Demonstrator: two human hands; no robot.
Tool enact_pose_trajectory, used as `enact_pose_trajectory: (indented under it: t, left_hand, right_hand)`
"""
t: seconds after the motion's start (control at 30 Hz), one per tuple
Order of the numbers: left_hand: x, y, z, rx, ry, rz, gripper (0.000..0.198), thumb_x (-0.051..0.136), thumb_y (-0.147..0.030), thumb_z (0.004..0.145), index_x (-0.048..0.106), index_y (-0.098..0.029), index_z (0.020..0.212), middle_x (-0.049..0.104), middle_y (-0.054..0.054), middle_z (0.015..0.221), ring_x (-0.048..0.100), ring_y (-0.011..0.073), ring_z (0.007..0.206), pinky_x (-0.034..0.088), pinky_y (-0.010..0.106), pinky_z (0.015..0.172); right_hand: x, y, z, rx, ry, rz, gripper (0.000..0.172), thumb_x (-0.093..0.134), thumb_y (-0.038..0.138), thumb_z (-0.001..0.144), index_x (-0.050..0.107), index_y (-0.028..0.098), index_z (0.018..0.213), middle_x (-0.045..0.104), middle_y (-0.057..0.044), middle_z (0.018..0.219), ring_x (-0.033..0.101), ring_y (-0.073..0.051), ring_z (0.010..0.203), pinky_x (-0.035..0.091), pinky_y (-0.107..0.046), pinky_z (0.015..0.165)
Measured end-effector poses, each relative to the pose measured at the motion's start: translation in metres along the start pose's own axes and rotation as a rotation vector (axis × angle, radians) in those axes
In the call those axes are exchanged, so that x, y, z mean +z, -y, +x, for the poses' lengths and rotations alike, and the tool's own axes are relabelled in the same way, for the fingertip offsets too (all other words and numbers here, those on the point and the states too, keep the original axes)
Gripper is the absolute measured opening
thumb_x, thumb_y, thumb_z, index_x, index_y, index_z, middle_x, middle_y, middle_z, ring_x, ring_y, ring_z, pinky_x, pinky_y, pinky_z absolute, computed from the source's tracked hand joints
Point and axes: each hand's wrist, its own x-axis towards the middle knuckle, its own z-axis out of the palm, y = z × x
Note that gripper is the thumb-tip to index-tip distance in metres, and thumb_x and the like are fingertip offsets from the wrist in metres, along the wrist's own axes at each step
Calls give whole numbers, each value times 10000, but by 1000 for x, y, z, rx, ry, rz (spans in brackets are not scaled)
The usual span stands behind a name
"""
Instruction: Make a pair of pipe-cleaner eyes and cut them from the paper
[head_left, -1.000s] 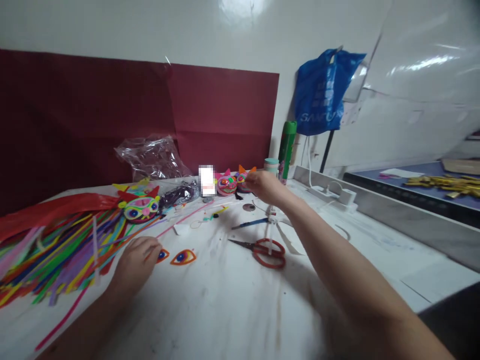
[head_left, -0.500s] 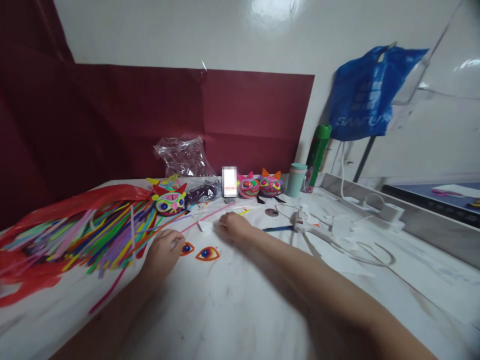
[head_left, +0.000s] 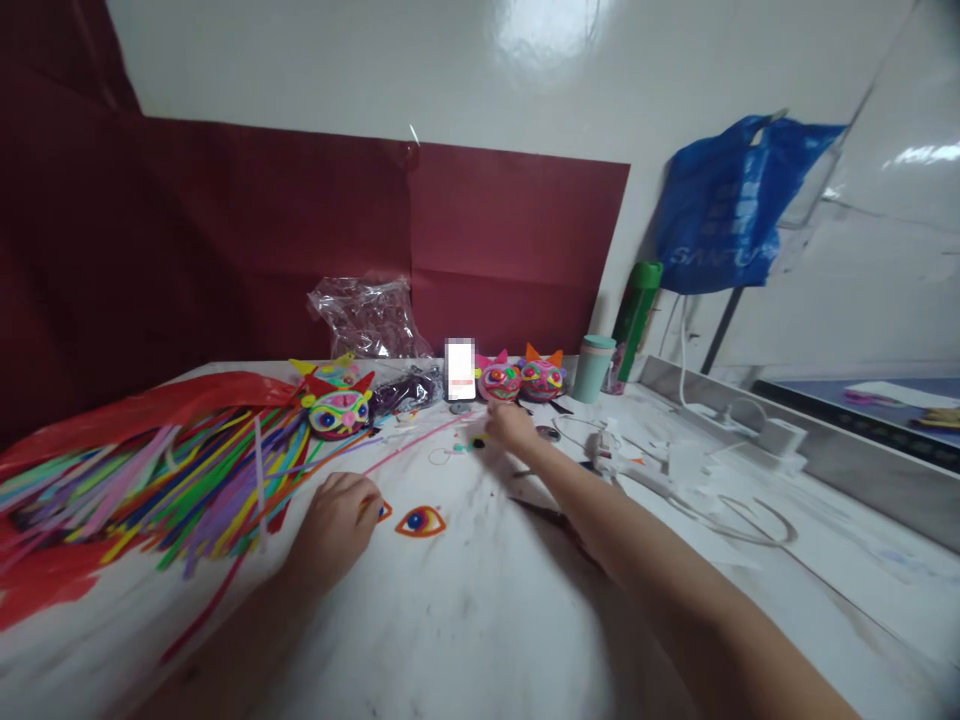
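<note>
My left hand (head_left: pixel 339 518) rests on the table with its fingers curled over one of two orange-rimmed eye shapes, covering most of it. The other eye shape (head_left: pixel 420 521), with a blue and red centre, lies just to its right. Farther forward, my right hand (head_left: pixel 511 430) reaches over the table, fingers drawn together, close in front of a pink cat-like head (head_left: pixel 499 378). Whatever its fingertips hold is hidden. Small coloured scraps (head_left: pixel 478 442) lie left of that hand. A long pink strip (head_left: pixel 416 437) stretches between the hands.
Fuzzy coloured strips (head_left: pixel 217 480) spread on red plastic at left, beside a colourful cat-like head (head_left: pixel 337 408). Another head (head_left: pixel 542 375), a phone-like white screen (head_left: pixel 460 370) and a mint cup (head_left: pixel 594 368) stand at the back. Cables and a power strip (head_left: pixel 637 465) lie right.
My right hand has moved forward and right, from the middle of the table toward the pink cat-like head. My left hand has shifted slightly, now covering more of the left eye shape.
</note>
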Motion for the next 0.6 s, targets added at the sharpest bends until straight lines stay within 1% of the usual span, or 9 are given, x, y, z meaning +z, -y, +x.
enact_pose_trajectory:
  t: [0.07,0.13,0.3,0.37,0.5,0.6]
  left_hand:
    - [1,-4,0,12,15,1,186,449,-229,808,582,-212,680,648,47,777,550,227,835,418,360,777]
    - [4,-7,0,27,25,3,175,463,-218,808,577,-208,675,646,53,783,546,231,846,413,368,782]
    - [9,-6,-3,50,49,-7,158,470,-195,823,589,-205,720,634,55,796,539,230,867,408,373,791]
    - [8,-5,-4,47,49,-13,160,471,-194,830,586,-202,720,630,52,791,540,226,867,409,371,796]
    - [5,-4,-4,51,42,-20,165,480,-178,827,567,-195,687,627,50,782,545,220,855,413,369,800]
    - [4,-6,-4,66,59,-17,165,475,-163,825,569,-189,692,621,55,769,544,222,847,418,369,784]
  right_hand:
    - [1,-17,0,84,39,-58,296,547,306,908,551,155,1163,580,-82,1154,600,-199,962,518,-398,806]
    - [5,-18,0,96,70,-99,300,547,307,908,550,157,1167,574,-83,1169,592,-208,986,509,-414,826]
    - [20,18,13,-88,173,-89,294,545,308,909,553,158,1162,577,-81,1166,593,-205,982,510,-409,824]
    - [23,28,22,-132,198,-87,299,547,310,907,552,155,1162,581,-79,1156,598,-203,971,514,-406,814]
    - [25,35,39,-175,172,-97,294,546,309,908,556,156,1159,576,-86,1168,591,-206,989,504,-411,835]
    - [28,44,45,-257,167,-82,304,545,307,908,548,161,1174,566,-85,1189,581,-216,1016,495,-428,852]
